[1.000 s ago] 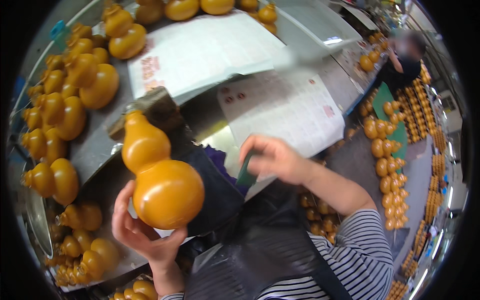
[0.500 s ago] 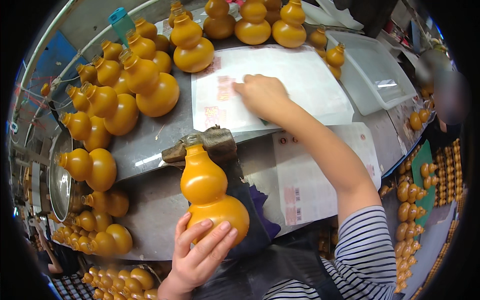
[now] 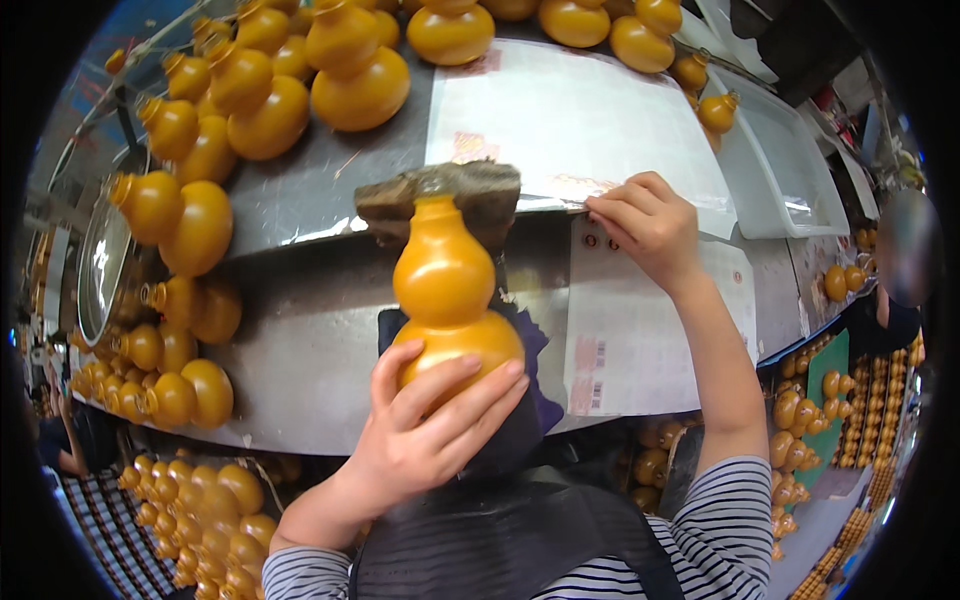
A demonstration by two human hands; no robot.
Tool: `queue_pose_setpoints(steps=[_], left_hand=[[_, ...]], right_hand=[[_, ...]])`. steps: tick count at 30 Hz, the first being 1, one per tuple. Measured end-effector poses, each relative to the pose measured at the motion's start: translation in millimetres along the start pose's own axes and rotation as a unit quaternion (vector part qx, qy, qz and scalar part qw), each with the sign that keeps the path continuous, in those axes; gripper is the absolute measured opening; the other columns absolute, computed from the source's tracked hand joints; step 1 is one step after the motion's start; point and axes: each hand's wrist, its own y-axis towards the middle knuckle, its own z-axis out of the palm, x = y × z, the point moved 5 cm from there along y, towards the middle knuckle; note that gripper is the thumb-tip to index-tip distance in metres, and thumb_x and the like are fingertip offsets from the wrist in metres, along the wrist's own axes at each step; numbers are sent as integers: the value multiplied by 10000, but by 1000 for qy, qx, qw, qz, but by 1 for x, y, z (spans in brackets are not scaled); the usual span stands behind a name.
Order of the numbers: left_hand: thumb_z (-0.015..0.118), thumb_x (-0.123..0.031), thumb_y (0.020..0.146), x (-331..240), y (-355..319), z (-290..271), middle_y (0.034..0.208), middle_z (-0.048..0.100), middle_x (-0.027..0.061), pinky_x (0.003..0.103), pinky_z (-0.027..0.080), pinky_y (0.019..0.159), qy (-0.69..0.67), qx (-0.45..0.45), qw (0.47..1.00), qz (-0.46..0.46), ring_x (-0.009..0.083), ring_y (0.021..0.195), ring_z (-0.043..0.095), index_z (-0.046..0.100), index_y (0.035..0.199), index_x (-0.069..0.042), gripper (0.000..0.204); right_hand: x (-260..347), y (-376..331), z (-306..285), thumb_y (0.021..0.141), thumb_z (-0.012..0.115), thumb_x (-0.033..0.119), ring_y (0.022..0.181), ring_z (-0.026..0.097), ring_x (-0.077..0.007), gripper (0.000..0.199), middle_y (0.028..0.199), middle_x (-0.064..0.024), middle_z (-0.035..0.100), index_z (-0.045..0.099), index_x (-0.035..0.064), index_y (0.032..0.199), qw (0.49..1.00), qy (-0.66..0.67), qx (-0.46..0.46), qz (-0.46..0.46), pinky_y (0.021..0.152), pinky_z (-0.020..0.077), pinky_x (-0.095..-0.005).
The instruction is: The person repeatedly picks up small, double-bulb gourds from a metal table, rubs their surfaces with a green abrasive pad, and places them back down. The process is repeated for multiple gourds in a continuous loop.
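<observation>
A glossy amber-yellow gourd-shaped bottle (image 3: pixel 445 270) leans in front of me, its glass neck against a worn wooden block (image 3: pixel 440 192) at the bench edge. My left hand (image 3: pixel 430 410) is wrapped round the bottle's wide lower bulb, fingers spread over its surface. To the right, my right hand (image 3: pixel 650 225) is closed in a pinch over the near edge of a white sheet (image 3: pixel 600 120). From its fingertips a thin, clear, shiny sticker (image 3: pixel 568 187) with faint print stretches leftward. Pinkish printed marks (image 3: pixel 472 148) show on the sheet's left side.
Several more gourd bottles (image 3: pixel 265 110) stand at the left and back of the metal bench (image 3: pixel 300 330). A second printed sheet (image 3: pixel 660 320) lies at right. Beyond is a clear plastic tub (image 3: pixel 790 170). A round metal basin (image 3: pixel 105 270) is at far left, and racks of gourds (image 3: pixel 880 400) at far right.
My right hand has moved right and nearer, off the sheet's left side, with the thin sticker in its fingers. One pink mark is gone from the sheet. My left hand stays on the bottle.
</observation>
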Motion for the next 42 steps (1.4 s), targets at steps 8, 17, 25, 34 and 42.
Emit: queue_pose_setpoints(steps=[8,17,25,34,42], left_hand=[[843,53,519,31,-36,14,1397,351,184,461,368,1086,-206,-76,957,-192,390,1298,401,413,1370,-123,970],[861,-42,590,36,-39,16,1367,411,174,411,421,1038,-269,-129,938,-174,369,1236,468,430,1369,-92,892],[781,-163,773,40,-42,5,1358,454,177,491,380,1066,-360,-202,902,-126,346,1284,456,689,1119,-58,374],[710,-238,853,50,-40,18,1345,516,192,400,420,1034,-377,-189,903,-84,298,1257,496,656,1193,-11,412],[715,-251,857,55,-36,21,1344,530,184,349,445,1005,-317,-138,936,-69,254,1207,541,644,1211,0,439]], right_hand=[[79,16,-80,816,694,21,796,648,-171,135,861,-89,716,738,-5,941,904,304,12,301,736,499,-250],[196,6,-72,723,736,141,779,626,-139,171,854,-20,682,742,78,882,998,7,-43,-55,563,503,-221],[176,-3,-54,767,755,156,583,476,-195,388,673,-25,549,702,46,1135,984,154,-30,90,543,407,-302],[166,-15,-37,821,708,260,534,452,-148,403,685,-31,609,693,49,1164,976,198,-29,88,522,377,-278],[157,-23,-19,843,677,289,558,486,-139,437,845,-32,694,667,37,1200,971,222,-36,77,551,408,-265]])
